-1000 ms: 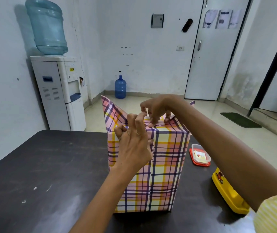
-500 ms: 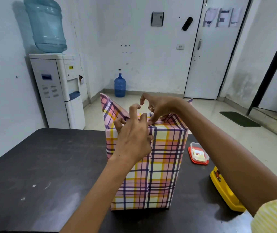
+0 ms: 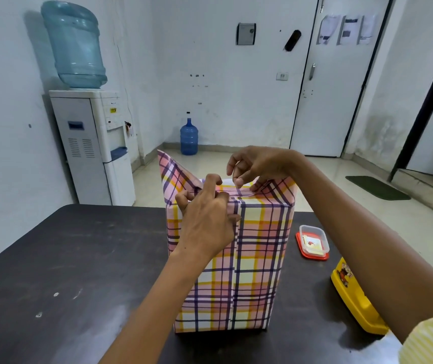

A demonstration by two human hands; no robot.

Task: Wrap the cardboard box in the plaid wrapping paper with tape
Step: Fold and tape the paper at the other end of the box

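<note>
The tall box wrapped in pink, yellow and purple plaid wrapping paper point(image 3: 260, 258) stands upright in the middle of the dark table point(image 3: 78, 258). Its top end is partly folded. One pointed paper flap point(image 3: 173, 174) sticks up at the left and a lower one point(image 3: 281, 187) at the right. My left hand point(image 3: 207, 222) is at the top front edge, fingers curled over the folded paper and thumb on the front face. My right hand point(image 3: 254, 166) hovers over the top and pinches the paper fold between thumb and fingertips. No cardboard shows, and I cannot make out any tape.
A small clear container with a red lid point(image 3: 312, 241) and a yellow plastic box point(image 3: 352, 298) lie on the table to the right of the box. A water dispenser point(image 3: 91, 145) stands against the left wall beyond the table, and a blue bottle point(image 3: 189, 137) on the floor.
My right hand's fingers have drawn together into a pinch on the top fold. My left hand's raised fingers have come down onto the paper at the front edge. The box has stayed put.
</note>
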